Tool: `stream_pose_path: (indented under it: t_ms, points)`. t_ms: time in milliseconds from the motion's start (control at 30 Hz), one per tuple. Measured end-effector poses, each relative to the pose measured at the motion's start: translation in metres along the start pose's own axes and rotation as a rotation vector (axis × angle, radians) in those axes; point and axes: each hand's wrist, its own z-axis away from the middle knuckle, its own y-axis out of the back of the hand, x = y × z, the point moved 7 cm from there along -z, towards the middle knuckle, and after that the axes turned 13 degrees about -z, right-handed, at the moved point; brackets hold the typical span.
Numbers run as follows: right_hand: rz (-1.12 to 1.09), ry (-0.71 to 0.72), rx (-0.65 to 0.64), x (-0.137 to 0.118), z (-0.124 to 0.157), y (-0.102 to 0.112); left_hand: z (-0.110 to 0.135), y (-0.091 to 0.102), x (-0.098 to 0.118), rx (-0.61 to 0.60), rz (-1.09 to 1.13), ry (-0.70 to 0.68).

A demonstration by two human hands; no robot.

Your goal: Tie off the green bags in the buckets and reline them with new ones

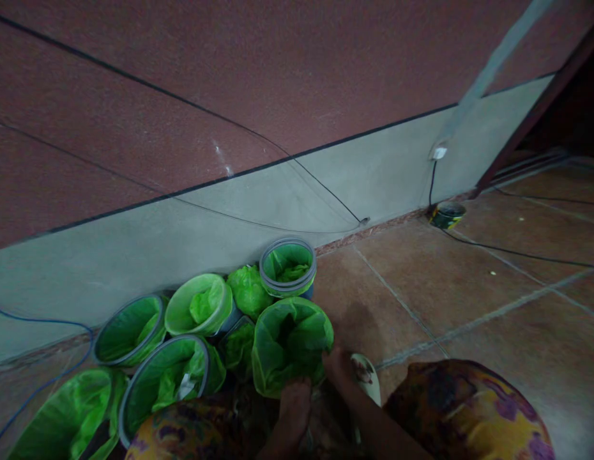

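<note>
Several grey bins lined with bright green plastic bags stand on the floor by the wall. My left hand (293, 409) and my right hand (338, 368) both reach down to the near edge of the closest green bag (290, 342), which is loosely open. The fingers of both hands curl at the bag's lower rim; the light is dim and the grip is hard to make out. My knees, in yellow and purple patterned cloth (469, 409), frame the bottom of the view.
A tied green bag (248, 291) lies between the bins. A white sandal (366, 377) sits by my right hand. Cables run along the wall to a socket (439, 153); a small tin (447, 214) stands below it. Brown tiled floor (469, 281) stretches right.
</note>
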Motion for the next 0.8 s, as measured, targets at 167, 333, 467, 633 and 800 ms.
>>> stream_pose_path:
  t_ms: [167,333,467,633,800]
  points:
    - [-0.05,-0.009,-0.004,-0.004,0.007,0.014,0.006,0.002,-0.014,0.075,-0.048,-0.04]
    - [-0.208,-0.104,0.081,0.007,0.014,0.037,0.006,0.017,-0.042,0.085,-0.161,-0.034]
    - [-0.308,-0.108,0.232,0.015,0.007,0.044,0.013,0.031,-0.049,0.104,-0.203,0.039]
    - [-0.513,0.059,0.227,0.005,-0.012,0.021,0.011,0.036,-0.019,0.148,-0.056,0.057]
    - [-0.446,0.154,0.149,-0.004,-0.02,-0.001,-0.01,0.029,0.012,0.112,0.141,0.007]
